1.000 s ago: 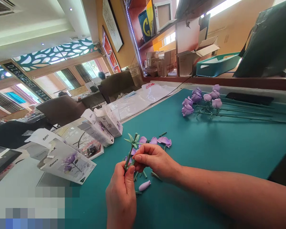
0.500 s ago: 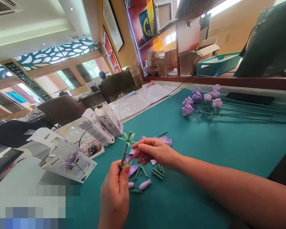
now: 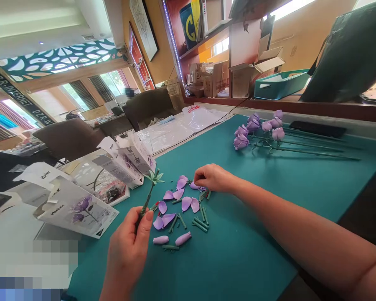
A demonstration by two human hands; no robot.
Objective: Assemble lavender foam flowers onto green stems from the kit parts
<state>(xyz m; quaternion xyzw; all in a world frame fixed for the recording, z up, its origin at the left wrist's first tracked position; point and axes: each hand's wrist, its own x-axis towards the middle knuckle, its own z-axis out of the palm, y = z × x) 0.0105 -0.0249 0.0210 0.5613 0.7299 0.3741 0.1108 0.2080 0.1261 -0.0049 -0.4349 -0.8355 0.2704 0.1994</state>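
Note:
My left hand [image 3: 128, 246] is closed round a green toy flower stem [image 3: 148, 196], held upright with a slight tilt, its pale green leafy collar [image 3: 156, 177] near the top. Beyond the scattered pieces, my right hand [image 3: 215, 178] has its fingers curled together over a purple petal piece [image 3: 194, 186]; whether they grip anything is hidden. Between the hands lie loose purple petals [image 3: 186, 204], short green stem pieces [image 3: 201, 224] and two pale purple bud pieces [image 3: 183, 238] on the green mat [image 3: 238, 259].
Purple toy roses [image 3: 241, 141] on long green stems lie at the back right, beside a dark flat object [image 3: 318, 129]. White printed boxes [image 3: 78, 211] stand along the left. Behind the mat are clear plastic sheeting [image 3: 175, 131] and a teal basket [image 3: 280, 85] on a shelf.
My right hand has moved away from the stem, back and right to the far loose pieces. My left hand has shifted left with the stem. The view has turned slightly.

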